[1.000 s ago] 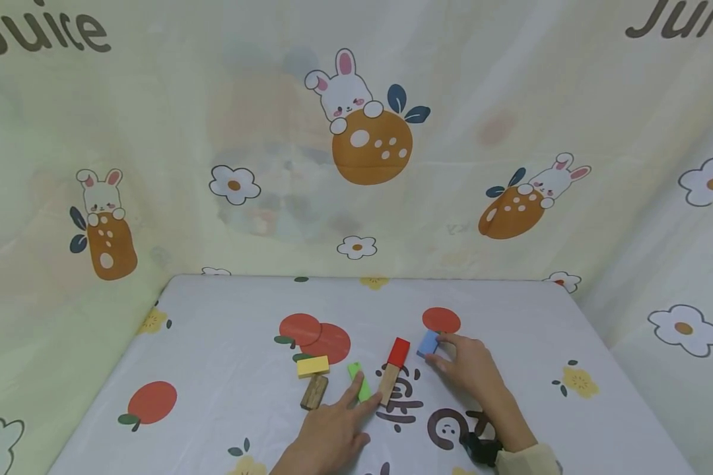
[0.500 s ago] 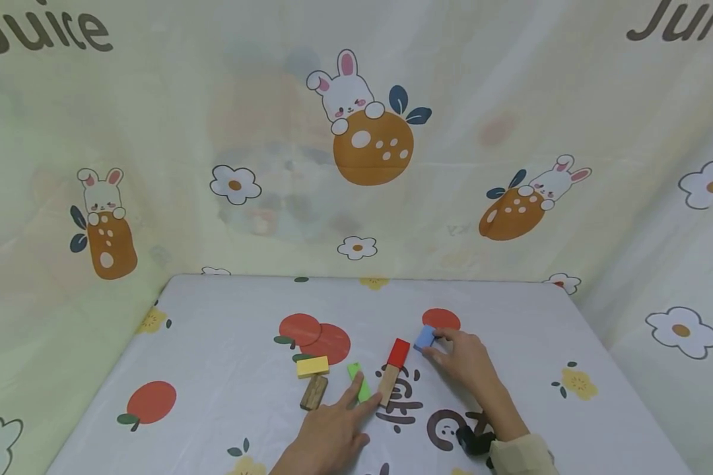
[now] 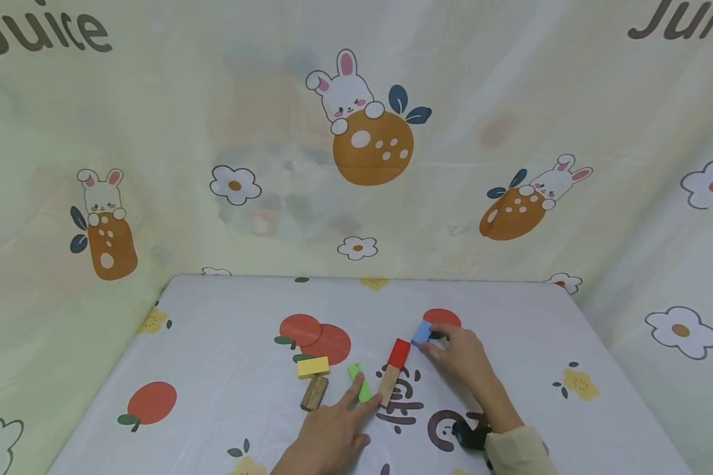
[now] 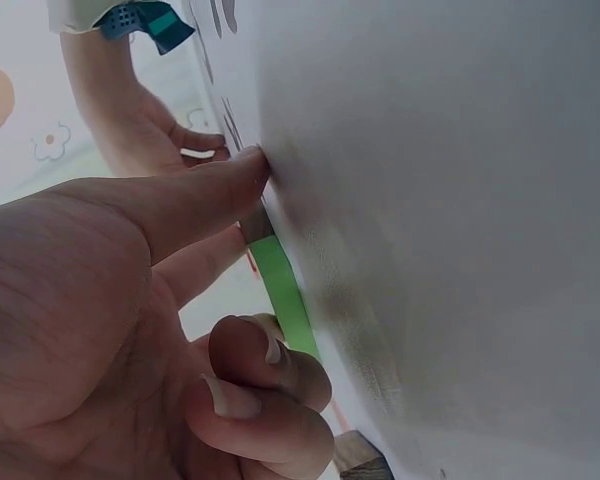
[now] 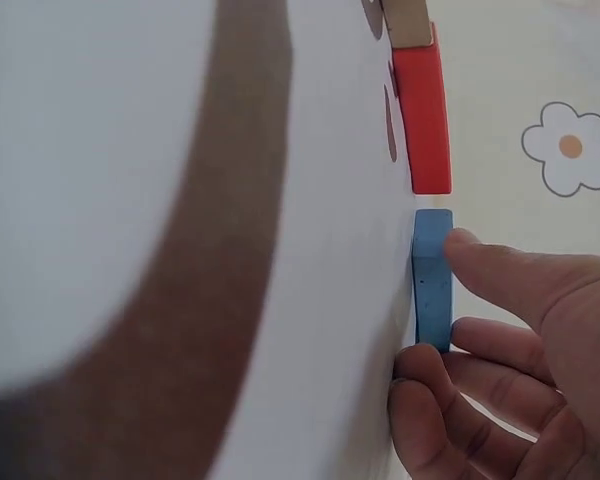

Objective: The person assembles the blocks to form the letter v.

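My right hand (image 3: 466,359) pinches a blue block (image 3: 422,333) on the white table cover, thumb on one side. Just left of it lies a red block (image 3: 399,353), end to end with a plain wooden block (image 3: 389,384); the right wrist view shows a narrow gap between the red block and the blue block (image 5: 434,280). My left hand (image 3: 327,439) rests low on the table, one straight finger on a green block (image 3: 364,391) and another at the wooden block's near end. Its other fingers curl beneath the palm in the left wrist view, around nothing.
Left of the green block lie a yellow block (image 3: 313,367) and a dark, bark-like wooden block (image 3: 314,393), close together. A printed curtain (image 3: 261,132) stands behind the table. A black device (image 3: 471,435) sits at my right wrist.
My right hand has slid the blue block slightly away from me and left, nearer the red block's far end. My left hand and the other blocks stay put.
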`<state>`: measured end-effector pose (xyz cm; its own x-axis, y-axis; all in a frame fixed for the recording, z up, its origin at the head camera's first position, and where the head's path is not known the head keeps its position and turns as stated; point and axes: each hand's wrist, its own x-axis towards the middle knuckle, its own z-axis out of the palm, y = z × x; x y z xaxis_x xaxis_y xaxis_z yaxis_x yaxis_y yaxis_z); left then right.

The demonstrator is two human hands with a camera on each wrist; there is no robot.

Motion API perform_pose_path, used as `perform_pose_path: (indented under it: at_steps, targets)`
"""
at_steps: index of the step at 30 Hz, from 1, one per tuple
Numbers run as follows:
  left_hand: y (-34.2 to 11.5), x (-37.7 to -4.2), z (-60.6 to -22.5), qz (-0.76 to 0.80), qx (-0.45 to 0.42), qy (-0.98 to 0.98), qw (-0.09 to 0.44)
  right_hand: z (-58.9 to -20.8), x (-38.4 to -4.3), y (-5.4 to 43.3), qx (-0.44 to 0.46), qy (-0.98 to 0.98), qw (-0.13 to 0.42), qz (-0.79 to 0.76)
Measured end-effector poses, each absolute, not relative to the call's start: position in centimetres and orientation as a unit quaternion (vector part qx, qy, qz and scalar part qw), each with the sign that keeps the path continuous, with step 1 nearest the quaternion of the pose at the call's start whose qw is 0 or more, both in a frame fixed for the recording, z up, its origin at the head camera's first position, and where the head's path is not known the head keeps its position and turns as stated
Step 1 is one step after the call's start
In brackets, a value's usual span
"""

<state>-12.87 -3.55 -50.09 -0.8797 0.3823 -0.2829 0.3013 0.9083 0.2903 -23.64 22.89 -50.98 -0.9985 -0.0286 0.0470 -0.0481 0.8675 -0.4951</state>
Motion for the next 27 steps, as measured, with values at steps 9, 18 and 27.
perform_pose_path:
  at_steps: [9, 18, 27]
  targets:
    - [-3.6, -12.8, -49.9, 0.118, 0.181, 0.962, 0.168, -50.6, -24.4, 22.7, 0.036, -0.969, 0.016, 0.245]
    - [-3.6, -12.9, -49.9, 0.115, 0.179, 0.962, 0.174, -50.8, -25.0, 22.5, 0.048, -0.967, 0.02, 0.249]
    - [-3.6, -12.9, -50.1, 0.122, 0.174, 0.961, 0.176, -50.9, -25.7, 22.1, 0.052, -0.97, 0.015, 0.236]
